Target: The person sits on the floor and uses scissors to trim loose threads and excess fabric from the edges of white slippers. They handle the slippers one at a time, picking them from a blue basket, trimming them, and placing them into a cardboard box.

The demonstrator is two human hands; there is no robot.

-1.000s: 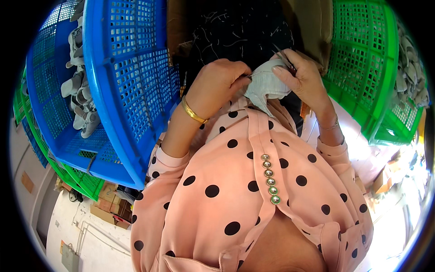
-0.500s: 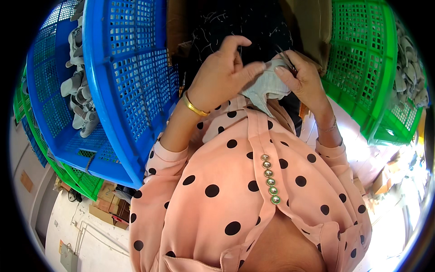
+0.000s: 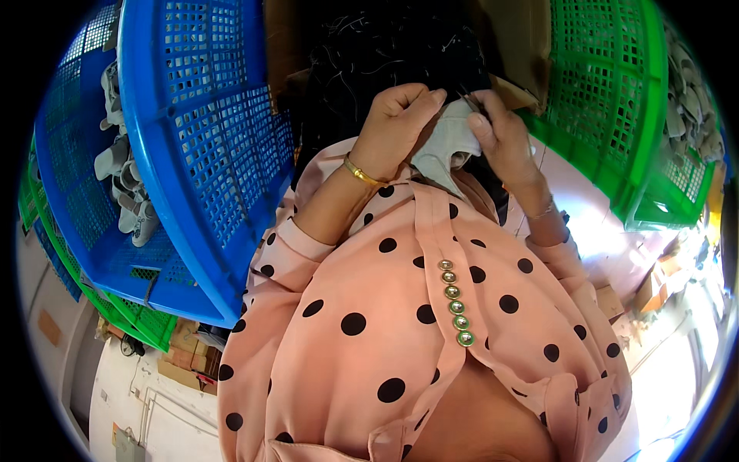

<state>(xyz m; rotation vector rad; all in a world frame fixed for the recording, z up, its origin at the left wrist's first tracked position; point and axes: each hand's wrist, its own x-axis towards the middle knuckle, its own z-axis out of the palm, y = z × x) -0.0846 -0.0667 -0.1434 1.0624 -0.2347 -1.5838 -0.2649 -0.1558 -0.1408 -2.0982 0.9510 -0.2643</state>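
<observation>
A pale grey fabric shoe upper (image 3: 446, 146) is held over my lap, its narrow end hanging toward my blouse. My right hand (image 3: 504, 138) grips its right edge, thumb on top. A thin dark pointed tool (image 3: 465, 94) sticks out by the right fingers; most of it is hidden, so I cannot tell its kind. Close against the upper's left side is my left hand (image 3: 396, 127), with a gold bracelet on its wrist. Its fingers are curled and thumb and forefinger are pressed together. What they pinch, if anything, is too small to make out.
A tall blue plastic crate (image 3: 142, 146) on my left holds several pale shoes (image 3: 127, 192). To my right stands a green crate (image 3: 643, 154) filled with similar grey pieces (image 3: 689, 108). Loose white threads lie on dark cloth (image 3: 369, 54) beyond my hands, beside a cardboard box (image 3: 516, 46).
My left hand has gone from spread thumb and forefinger to a closed pinch, slightly farther right. The upper and right hand have shifted slightly left. My head view has moved a little.
</observation>
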